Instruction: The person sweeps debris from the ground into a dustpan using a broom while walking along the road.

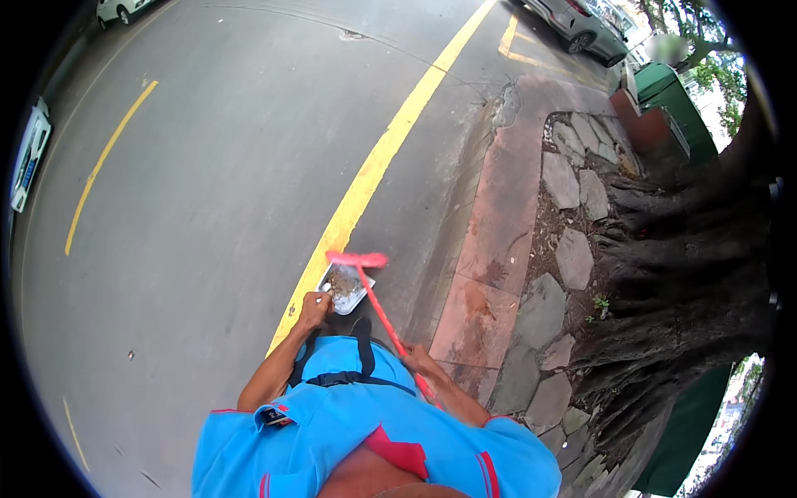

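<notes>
Clock centred on the dustpan (352, 302), 12 = top of view.

- Dustpan: pale, shallow, low over the road (224, 174) in front of the person, mouth toward 12. Brown litter (340, 284) spread inside. Its 9 o'clock side overlaps the wide yellow line (390, 149), which runs from 7 up to 1. Can't tell if the pan sits flat on the asphalt.
- Left hand (315, 310): at 8, right at the pan's edge. Fingers curled tight, grasping the dustpan; exact grip partly hidden by the hand itself.
- Right hand (418, 359): between 4 and 5, well apart from the left. Fingers wrapped around the handle of the red broom (380, 313).
- Broom: handle slants from 5, past the pan's 3 o'clock side, up to the head at 12. Head lies crosswise at the pan's mouth. Can't tell whether bristles touch the rim.
- Person: 6 o'clock, blue shirt (349, 440) with red trim, black waist strap (339, 378).
- 2 to 4: reddish kerb paving (502, 199), then flat stones (574, 258) set in soil, then a thick tree trunk (672, 249) at 3.
- Far off: silver car (577, 25) between 1 and 2, green box-like structure (677, 104) at 2, white car (118, 10) at 11.
</notes>
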Motion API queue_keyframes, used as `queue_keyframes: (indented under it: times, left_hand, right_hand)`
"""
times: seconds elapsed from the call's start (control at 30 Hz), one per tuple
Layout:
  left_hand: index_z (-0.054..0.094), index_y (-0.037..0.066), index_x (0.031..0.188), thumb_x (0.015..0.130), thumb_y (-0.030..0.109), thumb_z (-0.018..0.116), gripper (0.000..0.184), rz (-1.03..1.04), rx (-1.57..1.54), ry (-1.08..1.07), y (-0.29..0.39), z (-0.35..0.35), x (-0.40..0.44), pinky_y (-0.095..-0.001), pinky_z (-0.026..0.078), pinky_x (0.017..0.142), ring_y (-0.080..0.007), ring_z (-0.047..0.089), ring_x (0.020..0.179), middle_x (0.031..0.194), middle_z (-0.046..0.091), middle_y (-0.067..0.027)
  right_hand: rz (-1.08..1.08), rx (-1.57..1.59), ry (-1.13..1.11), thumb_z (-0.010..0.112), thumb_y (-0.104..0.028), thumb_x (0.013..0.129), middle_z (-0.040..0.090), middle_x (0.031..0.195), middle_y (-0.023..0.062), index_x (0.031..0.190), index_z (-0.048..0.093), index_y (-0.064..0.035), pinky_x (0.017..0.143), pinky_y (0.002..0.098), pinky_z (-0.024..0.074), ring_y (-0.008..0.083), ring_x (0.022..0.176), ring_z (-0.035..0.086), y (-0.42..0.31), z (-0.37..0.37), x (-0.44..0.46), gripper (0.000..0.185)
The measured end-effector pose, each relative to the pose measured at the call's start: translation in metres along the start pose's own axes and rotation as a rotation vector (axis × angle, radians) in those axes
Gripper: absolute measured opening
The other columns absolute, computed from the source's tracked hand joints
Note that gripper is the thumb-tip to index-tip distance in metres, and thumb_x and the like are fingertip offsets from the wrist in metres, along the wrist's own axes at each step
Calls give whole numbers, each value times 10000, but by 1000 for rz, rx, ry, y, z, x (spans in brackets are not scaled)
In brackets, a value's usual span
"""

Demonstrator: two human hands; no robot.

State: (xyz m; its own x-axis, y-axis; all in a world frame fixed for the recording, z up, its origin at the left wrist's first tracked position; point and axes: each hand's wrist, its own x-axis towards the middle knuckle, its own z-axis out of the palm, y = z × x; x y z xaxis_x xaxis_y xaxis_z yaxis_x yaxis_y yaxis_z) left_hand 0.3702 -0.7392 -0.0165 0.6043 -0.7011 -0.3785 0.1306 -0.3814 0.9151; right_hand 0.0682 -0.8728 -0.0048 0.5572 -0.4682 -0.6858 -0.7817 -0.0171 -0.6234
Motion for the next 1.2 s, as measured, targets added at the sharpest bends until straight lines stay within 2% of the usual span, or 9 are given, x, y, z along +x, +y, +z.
queue_keyframes:
  times: [0.07,0.13,0.23,0.43,0.5,0.67,0.83,1.03,1.2]
  left_hand:
    - [605,-20,569,835,310,490,439,11,16,-22,-1,0,3,-311,414,514,-159,526,502,513,554,-75]
    - [602,-20,566,838,306,495,439,29,36,-23,8,-2,6,-308,411,507,-156,523,498,509,549,-74]
    - [597,-21,566,844,299,505,434,25,30,-14,18,-8,11,-302,405,492,-150,516,491,506,542,-70]
    - [589,-16,599,863,283,523,405,-34,-78,36,-21,-43,21,-283,394,448,-130,507,491,535,538,-53]
    - [570,-15,601,869,266,519,391,-118,-329,129,-16,-59,13,-268,415,444,-135,505,491,555,535,-65]
    - [491,30,557,871,257,501,388,-109,-331,238,-15,-102,2,-339,529,490,-188,573,601,580,516,-90]
    - [495,25,546,861,256,503,391,-82,-363,342,-22,-124,0,-321,518,474,-176,552,550,577,523,-91]
    - [564,-28,587,839,215,511,354,-54,-300,392,-31,-143,6,-271,445,440,-142,498,463,538,527,-78]
    - [552,-23,574,837,240,508,375,-71,-310,365,-42,-167,19,-277,442,431,-145,496,455,537,528,-82]
  right_hand:
    - [-72,-22,31,594,-86,751,589,630,77,1291,508,-67,439,326,452,165,481,556,-8,-9,-13,548]
    - [279,419,-133,580,-30,747,571,613,68,1301,486,-33,381,281,396,132,439,515,-65,-30,-56,563]
    - [259,477,-100,573,11,739,544,588,60,1291,481,5,345,255,349,106,400,470,-88,-35,-65,560]
    - [159,308,-35,576,-24,746,529,577,41,1303,493,-61,355,268,377,117,406,479,-90,-13,13,564]
    - [127,357,-2,577,-37,744,532,579,41,1263,524,-57,362,270,386,121,415,487,-93,-2,50,522]
    - [65,326,-37,560,-53,747,520,581,33,1269,511,-37,390,274,400,113,429,490,-134,2,97,525]
    - [34,91,-70,572,-71,737,523,584,43,1060,618,-3,398,282,408,122,435,490,-121,17,145,333]
    - [-141,-174,-170,588,-101,725,532,593,43,1104,614,5,430,276,429,133,448,504,-107,26,106,395]
    - [42,52,-332,595,-106,730,555,614,49,1196,581,-38,414,259,402,115,455,508,-144,16,60,471]
